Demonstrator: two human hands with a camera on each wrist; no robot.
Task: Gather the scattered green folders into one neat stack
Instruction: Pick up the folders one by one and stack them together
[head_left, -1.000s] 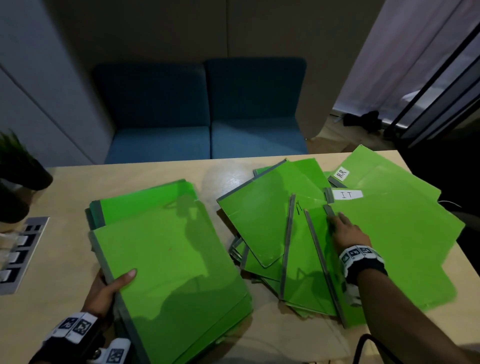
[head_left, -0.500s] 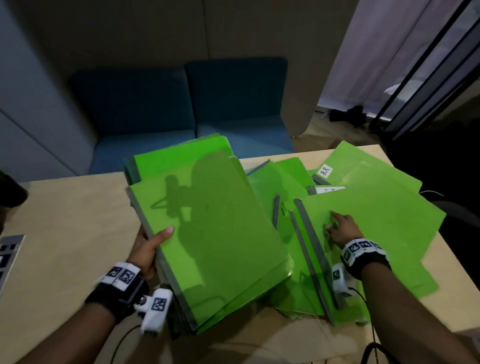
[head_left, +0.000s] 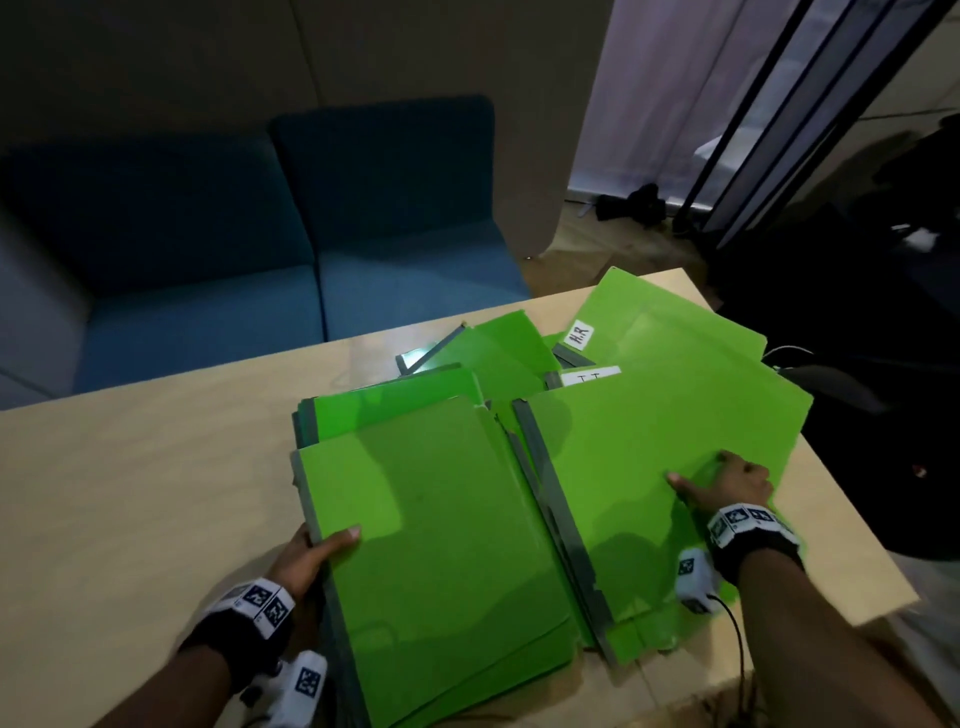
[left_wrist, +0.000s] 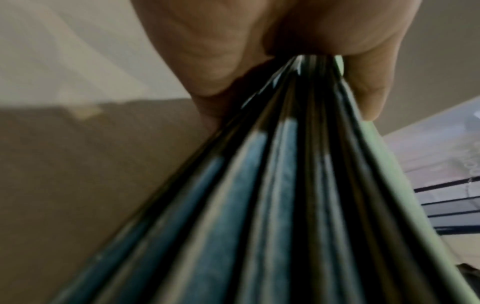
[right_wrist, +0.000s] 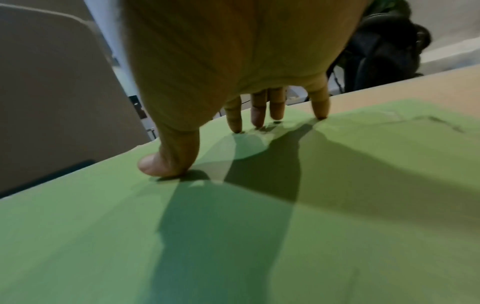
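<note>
Stack (head_left: 447, 535), pinched by left hand (head_left: 306, 556), now overlaps the loose folders (head_left: 670, 415); right hand (head_left: 737, 483) presses spread fingertips there, merging near.

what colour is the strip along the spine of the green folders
Dark grey, clearest in the head view along the spine strip of the flat green plastic folder.

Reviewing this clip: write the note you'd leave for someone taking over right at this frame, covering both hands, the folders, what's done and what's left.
Left hand: grips the gathered stack by its spine edge, thumb on top.
Right hand: open, fingertips pressing the top loose folder.
Done: several folders are bundled in the left hand's stack, beside the loose pile on the table.
Left: merge the loose folders, including those labelled H.R and IT, then square the edges.
</note>
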